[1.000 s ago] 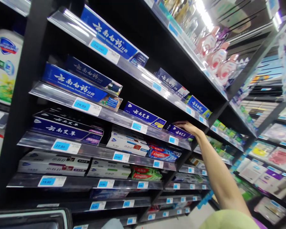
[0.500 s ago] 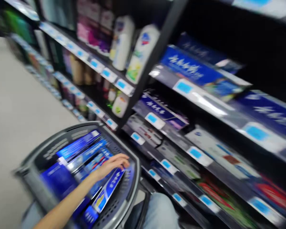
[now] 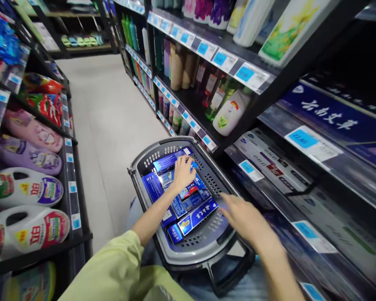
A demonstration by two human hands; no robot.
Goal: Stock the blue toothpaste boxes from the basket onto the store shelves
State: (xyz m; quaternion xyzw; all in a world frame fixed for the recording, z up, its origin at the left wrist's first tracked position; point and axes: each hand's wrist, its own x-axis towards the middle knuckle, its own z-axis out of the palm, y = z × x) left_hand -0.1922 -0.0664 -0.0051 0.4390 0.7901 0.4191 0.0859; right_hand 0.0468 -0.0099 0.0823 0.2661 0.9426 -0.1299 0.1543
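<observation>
Four detergent jugs [image 3: 25, 190] lie on their sides on the dark left shelf [image 3: 72, 179], white ones nearest and pinkish ones above them, with small blue price tags along the shelf edge. Right of that shelf the pale aisle floor [image 3: 106, 117] runs to the far end of the shop.

Near the middle sits a grey plastic shopping basket [image 3: 137, 167], packed with blue toothpaste boxes [image 3: 198, 215] lying flat and overlapping. A light green sleeve [image 3: 113, 267] comes in from the near left, and its bare forearm reaches into the basket. The left hand [image 3: 182, 172] rests palm down on the boxes at the far side of the basket, fingers loosely spread across their tops and not closed round any one of them.

The right hand [image 3: 246, 217] is blurred. It hangs over the basket's near right rim, fingers stretched wide and holding nothing, just beside the long blue box nearest that rim.

Further right stand black shelves. A white bottle [image 3: 230, 113] with a green mark leans on one of them, with brown and green bottles behind it. Nearer, white toothpaste cartons [image 3: 269, 156] lie behind a clear rail, and a dark blue carton [image 3: 329, 115] sits above a blue price tag [image 3: 311, 142].
</observation>
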